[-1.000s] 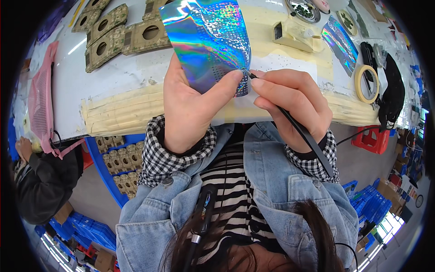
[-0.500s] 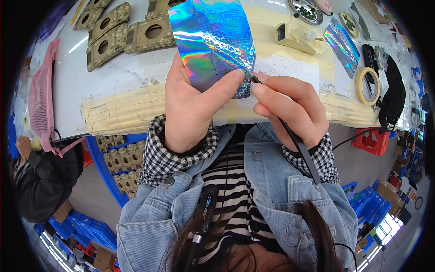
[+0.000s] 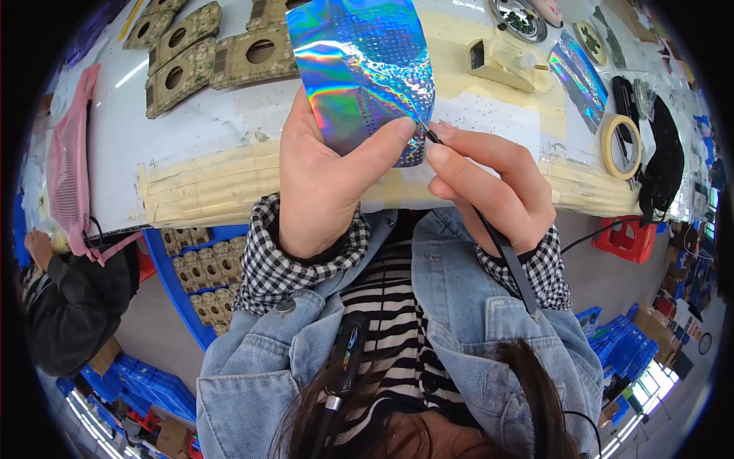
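A shiny sheet (image 3: 367, 61) in shifting blue, green and pink, patterned with rows of small raised marks, is held up above the near edge of a white table (image 3: 115, 153), directly in front of the wearer's chest. It is grasped by the left hand (image 3: 321, 168), with the thumb pressed across its front near the lower right side and the other fingers hidden behind it. In the right hand (image 3: 501, 172), a slim dark tool (image 3: 501, 249) is pinched between thumb and fingers like a pen, its broad end slanted down toward the wrist. The tool's narrow tip is brought to the sheet's right edge, just beside the left thumb; whether anything is gripped by the tip cannot be told.

The table edge is covered with layers of cream tape (image 3: 206, 183). Beyond the hands, a cream block (image 3: 501, 69) is seen, and a round dish (image 3: 520, 19) is set behind it. To the right, a second shiny sheet (image 3: 579, 80) is placed near a tape roll (image 3: 609, 149). At the upper left, camouflage-patterned pieces (image 3: 183, 57) with round holes are clustered. A pink mesh bag (image 3: 69, 161) is draped at the table's left side; below, more camouflage parts are held in a blue tray (image 3: 180, 289).
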`<state>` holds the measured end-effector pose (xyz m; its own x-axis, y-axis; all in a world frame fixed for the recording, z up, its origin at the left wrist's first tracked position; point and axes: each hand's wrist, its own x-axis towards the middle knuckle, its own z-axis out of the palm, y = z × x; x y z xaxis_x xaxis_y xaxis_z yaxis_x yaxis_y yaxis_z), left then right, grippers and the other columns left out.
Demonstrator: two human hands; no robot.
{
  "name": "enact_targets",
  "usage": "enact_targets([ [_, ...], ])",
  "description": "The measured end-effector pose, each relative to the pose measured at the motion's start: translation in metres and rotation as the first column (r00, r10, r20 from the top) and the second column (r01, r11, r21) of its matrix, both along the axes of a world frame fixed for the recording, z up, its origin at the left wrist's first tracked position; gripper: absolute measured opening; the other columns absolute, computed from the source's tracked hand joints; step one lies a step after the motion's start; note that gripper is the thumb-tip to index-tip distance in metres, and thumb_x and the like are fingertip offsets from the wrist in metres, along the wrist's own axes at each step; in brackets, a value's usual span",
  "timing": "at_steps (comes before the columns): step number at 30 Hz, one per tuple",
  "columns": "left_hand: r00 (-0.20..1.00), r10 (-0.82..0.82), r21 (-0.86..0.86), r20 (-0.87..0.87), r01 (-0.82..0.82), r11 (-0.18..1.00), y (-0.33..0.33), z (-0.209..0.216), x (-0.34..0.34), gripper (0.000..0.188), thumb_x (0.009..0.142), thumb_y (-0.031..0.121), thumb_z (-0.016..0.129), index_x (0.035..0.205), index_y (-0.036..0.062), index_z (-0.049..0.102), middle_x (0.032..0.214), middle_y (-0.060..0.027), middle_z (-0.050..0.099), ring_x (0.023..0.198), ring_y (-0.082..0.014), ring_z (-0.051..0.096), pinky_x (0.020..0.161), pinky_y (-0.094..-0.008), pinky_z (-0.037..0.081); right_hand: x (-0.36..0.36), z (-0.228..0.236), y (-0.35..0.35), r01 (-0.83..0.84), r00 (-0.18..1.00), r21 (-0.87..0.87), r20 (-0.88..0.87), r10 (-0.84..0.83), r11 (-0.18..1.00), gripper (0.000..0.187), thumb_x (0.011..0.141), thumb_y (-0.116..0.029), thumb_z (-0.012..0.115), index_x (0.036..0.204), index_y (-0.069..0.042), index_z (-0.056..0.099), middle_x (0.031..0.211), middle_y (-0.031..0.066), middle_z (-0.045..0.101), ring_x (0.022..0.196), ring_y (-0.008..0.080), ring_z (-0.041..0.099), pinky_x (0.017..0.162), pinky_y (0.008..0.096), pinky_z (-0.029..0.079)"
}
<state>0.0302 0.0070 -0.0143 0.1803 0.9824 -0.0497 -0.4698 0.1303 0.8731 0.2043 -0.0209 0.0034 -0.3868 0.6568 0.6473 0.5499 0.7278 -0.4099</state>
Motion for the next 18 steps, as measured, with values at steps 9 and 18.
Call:
enact_targets([
  [9, 1.0, 0.001, 0.005, -0.005, -0.001, 1.0, 0.0003, -0.0006, -0.0002, 0.037, 0.081, -0.004, 0.068, 0.114, -0.0008, 0.052, 0.103, -0.0086, 0.066, 0.09, -0.0134, 0.064, 0.079, -0.027, 0.052, -0.0004, 0.0006, 0.0001, -0.007, 1.0, 0.007, 0.002, 0.007, 1.0, 0.037, 0.066, -0.002, 0.078, 0.102, -0.002, 0.069, 0.1, 0.0145, 0.064, 0.084, 0.0257, 0.068, 0.07, 0.0325, 0.058],
  [18, 1.0, -0.003, 0.031, 0.006, 0.003, 1.0, -0.0001, -0.0032, -0.0003, 0.038, 0.081, -0.004, 0.068, 0.115, -0.0007, 0.051, 0.104, -0.0087, 0.065, 0.092, -0.0134, 0.063, 0.081, -0.0271, 0.051, 0.0025, 0.003, -0.0004, -0.005, 1.0, 0.052, 0.024, 0.004, 0.999, 0.036, 0.066, -0.005, 0.078, 0.101, 0.0, 0.068, 0.098, 0.0136, 0.066, 0.084, 0.0275, 0.068, 0.073, 0.0342, 0.059],
])
